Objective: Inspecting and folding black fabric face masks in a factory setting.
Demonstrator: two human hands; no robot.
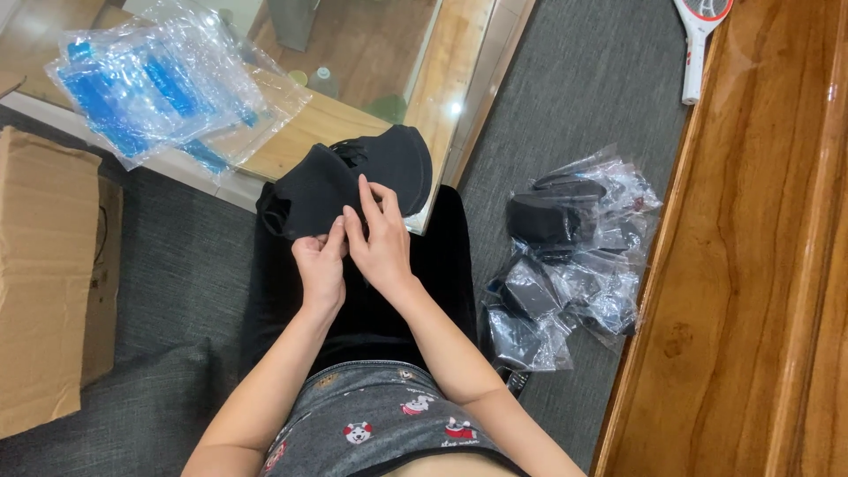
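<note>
Face masks [353, 181]: black. Empty bags [150, 84]: clear with blue print. Carpet [574, 88]: grey. Cardboard box [44, 274]: brown. Shirt [371, 424]: grey, cartoon-dog pattern.

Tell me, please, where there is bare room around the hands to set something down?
Bare grey carpet lies between the low table and the wooden ledge, above the bagged black masks. More lies between the cardboard box and the lap. The table's left end is crowded with clear bags.

1. Left hand [320, 265]: reaching forward over the lap, fingers pinching together.
2. Right hand [380, 238]: touching the left, fingertips curling inward.
3. Forearms: bare, converging from the torso.
</note>
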